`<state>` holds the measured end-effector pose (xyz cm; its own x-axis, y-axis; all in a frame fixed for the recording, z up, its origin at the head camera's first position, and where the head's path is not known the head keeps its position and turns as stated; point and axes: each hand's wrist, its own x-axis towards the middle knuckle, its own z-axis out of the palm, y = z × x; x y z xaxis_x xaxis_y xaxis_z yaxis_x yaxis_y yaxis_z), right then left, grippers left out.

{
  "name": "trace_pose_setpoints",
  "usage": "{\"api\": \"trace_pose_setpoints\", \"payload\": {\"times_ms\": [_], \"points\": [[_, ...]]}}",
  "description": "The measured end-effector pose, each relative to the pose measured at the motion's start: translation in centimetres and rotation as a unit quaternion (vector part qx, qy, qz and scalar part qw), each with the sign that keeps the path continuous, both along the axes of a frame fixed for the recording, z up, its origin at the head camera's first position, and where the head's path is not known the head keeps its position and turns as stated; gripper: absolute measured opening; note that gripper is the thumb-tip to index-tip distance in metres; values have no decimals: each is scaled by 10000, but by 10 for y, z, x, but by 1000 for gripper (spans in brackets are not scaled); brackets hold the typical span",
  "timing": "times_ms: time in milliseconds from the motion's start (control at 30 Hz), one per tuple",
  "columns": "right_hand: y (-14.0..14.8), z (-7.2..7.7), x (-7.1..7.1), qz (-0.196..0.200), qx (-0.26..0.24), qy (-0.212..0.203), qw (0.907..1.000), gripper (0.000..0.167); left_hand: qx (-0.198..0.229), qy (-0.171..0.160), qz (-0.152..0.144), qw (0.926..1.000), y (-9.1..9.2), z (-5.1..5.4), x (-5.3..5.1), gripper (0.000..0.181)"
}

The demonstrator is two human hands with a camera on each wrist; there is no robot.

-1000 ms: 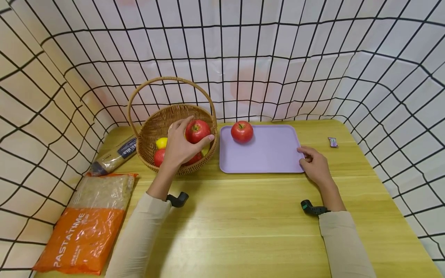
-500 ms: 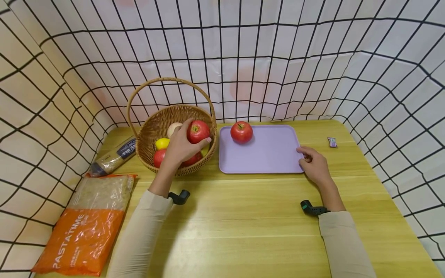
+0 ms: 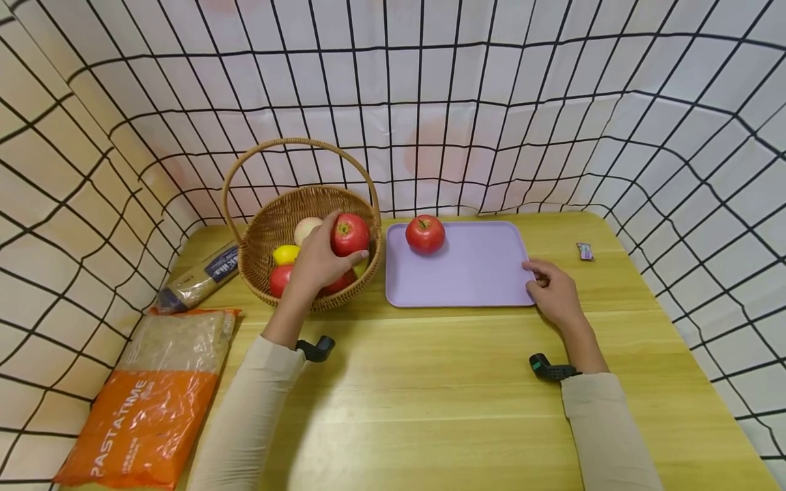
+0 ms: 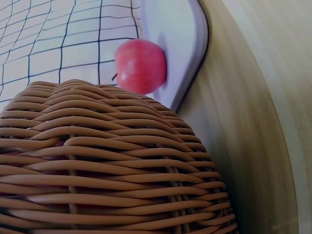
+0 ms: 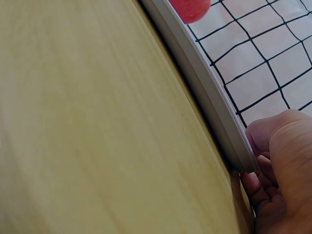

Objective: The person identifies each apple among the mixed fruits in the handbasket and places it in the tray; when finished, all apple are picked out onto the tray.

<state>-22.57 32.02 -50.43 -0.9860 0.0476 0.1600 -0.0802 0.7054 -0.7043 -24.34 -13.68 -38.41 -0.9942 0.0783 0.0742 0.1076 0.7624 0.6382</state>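
Shifted slightly rightward since earlier: apple [image 3: 352, 234], clamped in left hand [image 3: 318, 262] at basket [image 3: 270, 224]. Tray [image 3: 473, 266], edge pinched by right hand [image 3: 555, 293].

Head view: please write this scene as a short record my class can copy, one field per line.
Left hand: holds a red apple at the wicker basket
Right hand: holds the lilac tray by its right edge
On tray: second apple, back left
In basket: yellow fruit, pale round item, more red fruit
Left side: orange PASTATIME bag, blue-labelled packet
Far right: small purple packet
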Motion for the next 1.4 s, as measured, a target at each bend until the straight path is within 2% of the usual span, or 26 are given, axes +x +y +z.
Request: {"api": "trace_pose_setpoints", "payload": {"times_ms": [533,800,1033,1167,1400], "points": [[-1,-2,1,5,21,14,10000,44,401,353,270,9982,-1,3,3,94],[-2,-1,0,-1,60,-6,10000,43,682,651,404,9947,2,6,8,92],[-2,-1,1,-32,55,-47,10000,43,993,994,524,9887,8,10,13,88],[-3,-1,1,-42,61,-35,10000,43,1334,1132,577,9829,13,13,17,85],[-1,-2,0,-28,17,-13,10000,43,1858,1303,311,9734,23,18,21,82]]}}
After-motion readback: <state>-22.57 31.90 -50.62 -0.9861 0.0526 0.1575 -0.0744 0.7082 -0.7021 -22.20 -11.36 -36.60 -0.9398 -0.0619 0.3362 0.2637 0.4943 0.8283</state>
